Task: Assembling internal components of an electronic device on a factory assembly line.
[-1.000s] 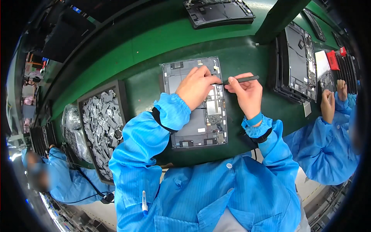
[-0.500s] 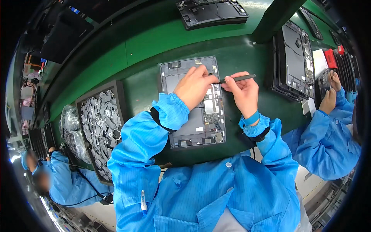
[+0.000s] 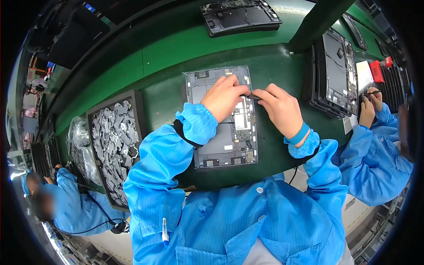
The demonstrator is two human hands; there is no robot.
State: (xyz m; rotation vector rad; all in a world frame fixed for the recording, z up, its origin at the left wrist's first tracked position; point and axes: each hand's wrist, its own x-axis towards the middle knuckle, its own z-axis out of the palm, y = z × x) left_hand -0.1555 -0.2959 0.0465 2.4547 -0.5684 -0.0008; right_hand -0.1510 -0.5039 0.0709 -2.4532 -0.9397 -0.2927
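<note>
An opened tablet-like device (image 3: 214, 132) lies on the green bench in front of me, its dark inner plates and a circuit strip along the right side exposed. My left hand (image 3: 225, 98) rests over its upper part, thumb and fingers pinched near the right edge; whatever they pinch is hidden. From the right, my right hand (image 3: 282, 108) reaches to the same spot, closed on a slim dark pen-like tool (image 3: 254, 96). Only a short piece of that tool shows, and both hands' fingertips nearly meet there.
To the left stands a dark tray (image 3: 138, 110) heaped with small grey-black parts, beside clear plastic bags (image 3: 81, 141). Stacked opened devices (image 3: 338, 70) sit at the right, with more (image 3: 240, 17) at the back. A green post (image 3: 316, 26) rises between them. A co-worker (image 3: 375, 150) works at right.
My right hand has turned and its fingers now reach further toward the left hand. The tool's shaft, which stuck out to the right, is now mostly hidden. My left hand stays nearly in place.
</note>
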